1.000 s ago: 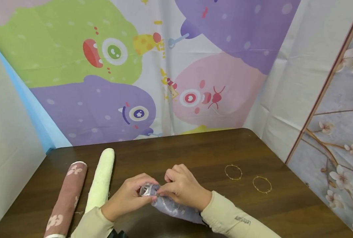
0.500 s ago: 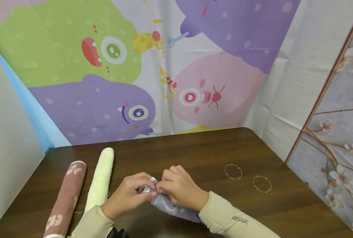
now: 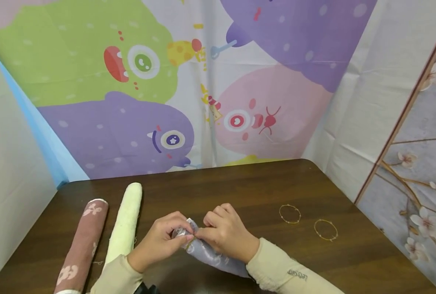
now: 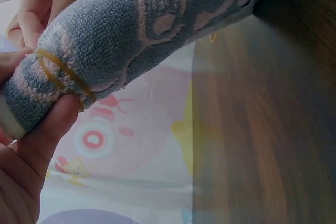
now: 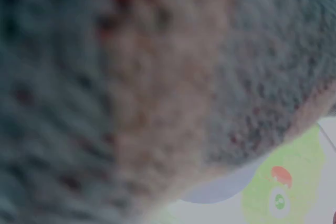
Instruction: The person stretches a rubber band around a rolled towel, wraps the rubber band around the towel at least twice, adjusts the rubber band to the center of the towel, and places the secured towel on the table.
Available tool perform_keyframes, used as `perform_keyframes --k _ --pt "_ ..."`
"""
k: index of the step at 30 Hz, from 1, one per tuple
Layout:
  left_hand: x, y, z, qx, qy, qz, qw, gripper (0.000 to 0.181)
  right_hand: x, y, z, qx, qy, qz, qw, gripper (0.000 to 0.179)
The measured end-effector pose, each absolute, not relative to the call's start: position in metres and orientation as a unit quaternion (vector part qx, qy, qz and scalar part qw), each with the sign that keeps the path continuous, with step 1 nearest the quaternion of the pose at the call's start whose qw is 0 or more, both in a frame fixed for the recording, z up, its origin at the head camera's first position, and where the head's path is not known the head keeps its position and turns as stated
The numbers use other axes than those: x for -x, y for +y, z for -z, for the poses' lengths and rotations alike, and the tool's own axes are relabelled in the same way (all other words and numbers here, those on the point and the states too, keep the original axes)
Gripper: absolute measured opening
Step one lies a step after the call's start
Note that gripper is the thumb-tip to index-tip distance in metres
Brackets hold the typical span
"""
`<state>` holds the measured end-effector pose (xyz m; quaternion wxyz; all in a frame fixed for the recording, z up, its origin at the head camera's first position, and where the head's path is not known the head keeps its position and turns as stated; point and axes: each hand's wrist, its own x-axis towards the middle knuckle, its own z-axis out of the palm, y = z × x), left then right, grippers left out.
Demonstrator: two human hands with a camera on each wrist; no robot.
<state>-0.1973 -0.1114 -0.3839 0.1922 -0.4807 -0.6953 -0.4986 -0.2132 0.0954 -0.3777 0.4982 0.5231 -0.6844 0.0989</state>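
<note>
A rolled grey-blue towel (image 3: 218, 258) with a pale pattern is held between both hands at the table's front. My left hand (image 3: 163, 239) grips its left end, thumb on one side and fingers on the other. A yellow rubber band (image 4: 65, 74) circles the roll near that end, its strands slightly apart, with the left thumb right beside it. My right hand (image 3: 227, 234) pinches at the band with thumb and forefinger, close against the left fingertips. In the right wrist view the blurred towel (image 5: 163, 87) fills most of the picture and hides the fingers.
To the left lie a rolled pale-yellow towel (image 3: 124, 222) and a rolled dusty-pink towel (image 3: 82, 245). Two thin yellow bands, a farther one (image 3: 294, 222) and a nearer one (image 3: 326, 239), lie at the right of the brown table (image 3: 247, 183). A cartoon curtain (image 3: 144, 122) hangs behind.
The towel's left end has tipped up between the fingers. The right hand closed in on the left, then drew slightly right. The yellow band shows more clearly by the left fingertips now.
</note>
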Motion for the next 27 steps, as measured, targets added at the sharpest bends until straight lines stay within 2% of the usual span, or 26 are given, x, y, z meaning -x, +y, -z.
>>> perform_keyframes --k 8,16,27 --pt "0.1997 -0.1071 0.3873 0.487 -0.699 0.477 0.217 0.03 0.2132 0.0962 0.3828 -0.529 -0.697 -0.122 0.468 0.018" --pt "0.2007 -0.1061 0.3905 0.5 -0.697 0.463 0.223 0.03 0.2133 0.0998 0.3819 -0.55 -0.708 -0.125 0.424 0.023" --pt "0.2016 -0.1079 0.3895 0.494 -0.703 0.452 0.24 0.032 0.2108 0.1016 0.3836 -0.555 -0.712 -0.114 0.414 0.013"
